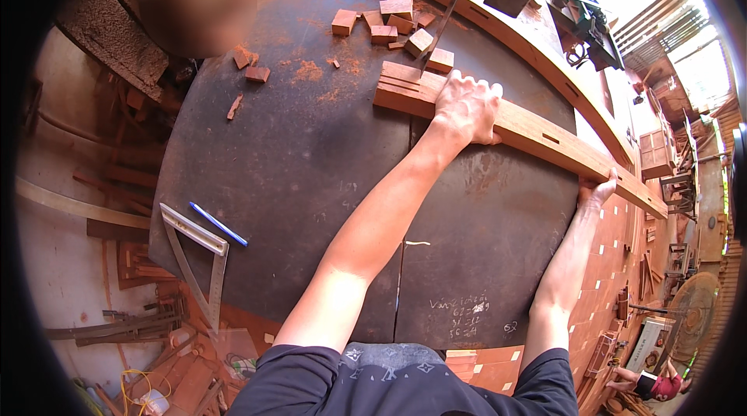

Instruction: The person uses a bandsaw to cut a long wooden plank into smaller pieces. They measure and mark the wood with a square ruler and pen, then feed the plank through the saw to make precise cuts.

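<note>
A long reddish wooden beam [548, 138] with slots cut in it lies aslant across the dark saw table [311, 182]. My left hand [468, 107] is closed over the beam near its left end, fingers curled over the far edge. Farther right, my right hand [597, 189] grips the same beam from its near side, past the table's edge; some of its fingers are hidden. A thin upright bandsaw blade [448, 17] meets the beam's left end, close to my left hand, where lengthwise cuts show in the wood.
Several small wood blocks [383, 33] and sawdust [308, 71] lie beyond the beam. A long wooden rail [537, 66] curves along the far side. At the table's left are a metal square [194, 231] and a blue pen [219, 224]. Another person [661, 385] is at far lower right.
</note>
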Tool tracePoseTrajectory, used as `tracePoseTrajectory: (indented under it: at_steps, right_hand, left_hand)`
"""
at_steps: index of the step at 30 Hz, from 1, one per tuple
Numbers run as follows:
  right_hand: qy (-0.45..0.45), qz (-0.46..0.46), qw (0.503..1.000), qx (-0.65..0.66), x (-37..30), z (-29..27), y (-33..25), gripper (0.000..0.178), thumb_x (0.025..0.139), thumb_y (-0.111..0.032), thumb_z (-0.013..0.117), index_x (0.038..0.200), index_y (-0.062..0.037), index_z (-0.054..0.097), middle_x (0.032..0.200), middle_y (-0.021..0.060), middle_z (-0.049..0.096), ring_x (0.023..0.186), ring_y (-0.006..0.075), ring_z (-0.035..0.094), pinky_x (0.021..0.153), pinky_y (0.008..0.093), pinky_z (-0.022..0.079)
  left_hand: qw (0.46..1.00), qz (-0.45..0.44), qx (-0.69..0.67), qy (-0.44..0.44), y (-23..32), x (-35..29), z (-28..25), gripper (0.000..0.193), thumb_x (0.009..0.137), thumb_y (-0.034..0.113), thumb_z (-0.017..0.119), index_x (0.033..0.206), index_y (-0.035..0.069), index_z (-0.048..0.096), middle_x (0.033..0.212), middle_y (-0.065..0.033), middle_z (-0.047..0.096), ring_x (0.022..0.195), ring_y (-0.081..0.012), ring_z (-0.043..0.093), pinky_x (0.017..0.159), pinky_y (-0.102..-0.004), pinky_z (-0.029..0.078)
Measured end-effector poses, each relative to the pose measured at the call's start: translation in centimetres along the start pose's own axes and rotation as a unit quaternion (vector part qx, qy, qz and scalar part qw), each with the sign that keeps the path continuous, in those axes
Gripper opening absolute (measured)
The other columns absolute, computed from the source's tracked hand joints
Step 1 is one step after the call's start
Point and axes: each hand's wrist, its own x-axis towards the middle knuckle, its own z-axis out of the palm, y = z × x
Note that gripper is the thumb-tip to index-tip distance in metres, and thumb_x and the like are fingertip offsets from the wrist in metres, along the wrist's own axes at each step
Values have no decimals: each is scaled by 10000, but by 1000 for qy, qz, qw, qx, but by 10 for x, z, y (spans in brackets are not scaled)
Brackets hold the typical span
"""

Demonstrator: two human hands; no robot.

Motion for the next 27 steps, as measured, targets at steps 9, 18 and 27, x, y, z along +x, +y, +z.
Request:
tracePoseTrajectory:
  at_steps: [9,18,27]
  right_hand:
    - [-11,-7,1000,-1,-4,5,2,561,993,-429,585,1431,-81,544,1358,138,649,1226,315,654,933,536,592]
    - [-32,3,999,12,2,0,3,538,992,-392,600,1422,-74,546,1339,137,662,1203,310,668,925,521,600]
    - [-34,7,999,26,1,2,2,521,1006,-386,586,1412,-61,556,1343,147,667,1194,311,676,926,522,605]
  left_hand:
    - [1000,5,5,11,-1,0,-1,761,771,592,875,1310,113,632,1245,-122,724,1222,-287,679,1099,-449,458]
    - [1000,1,5,12,-3,2,0,759,764,596,876,1299,112,639,1236,-115,729,1215,-281,684,1087,-446,468]
    - [1000,2,11,12,-3,4,-1,768,766,607,873,1303,110,639,1236,-117,729,1219,-286,685,1108,-445,465]
